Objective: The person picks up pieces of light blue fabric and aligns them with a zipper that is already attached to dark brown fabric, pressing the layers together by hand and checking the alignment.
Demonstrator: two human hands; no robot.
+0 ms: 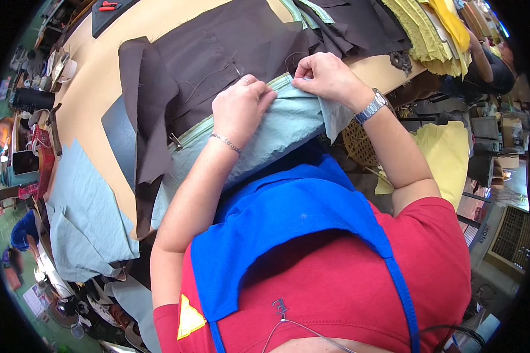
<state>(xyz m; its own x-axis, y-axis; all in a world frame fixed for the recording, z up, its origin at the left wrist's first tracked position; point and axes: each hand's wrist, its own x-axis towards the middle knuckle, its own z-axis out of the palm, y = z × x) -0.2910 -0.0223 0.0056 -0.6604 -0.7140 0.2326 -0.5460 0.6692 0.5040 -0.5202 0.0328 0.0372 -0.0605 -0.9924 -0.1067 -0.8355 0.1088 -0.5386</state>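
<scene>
Light blue fabric with a green-striped edge lies along the near side of a dark brown fabric piece. My right hand, with a watch on its wrist, pinches the striped edge between thumb and fingers. Just left of it, my left hand is closed on the same edge, fingertips curled down; what exactly lies under them is hidden. A small metal clip sits at the left end of the striped edge. Loose threads trail over the brown fabric beyond my left hand.
The tan table carries another light blue piece hanging over its left edge. Stacked yellow fabric and more dark fabric lie far right. A red-handled tool rests far left. A person is beyond the yellow stack.
</scene>
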